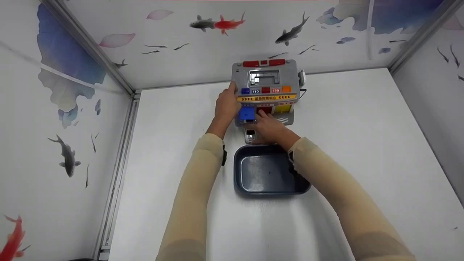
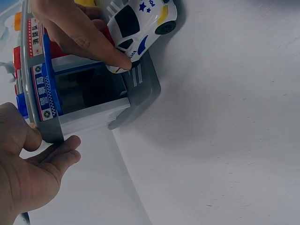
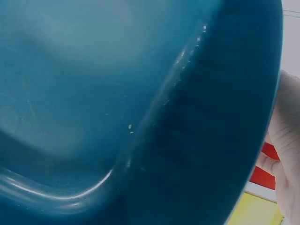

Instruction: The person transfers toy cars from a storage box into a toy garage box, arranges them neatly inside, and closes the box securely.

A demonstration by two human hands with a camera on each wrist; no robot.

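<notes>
A grey toy garage (image 1: 241,78) with red, blue and orange buttons stands at the back of the table. My left hand (image 1: 227,103) grips its left side; in the left wrist view the thumb and fingers lie either side of a roof corner. The blue door (image 1: 247,114) of the left bay is raised, and the bay (image 2: 86,89) looks dark inside. My right hand (image 1: 270,128) holds a white toy police car (image 2: 147,21) at the front of that bay, one end by the ramp. Fingers hide part of the car.
A dark blue plastic tub (image 1: 270,193) sits just in front of the garage, under my right wrist. Red and yellow doors (image 1: 282,108) close the other bays. Panels printed with fish (image 1: 290,34) border the white table (image 1: 359,145).
</notes>
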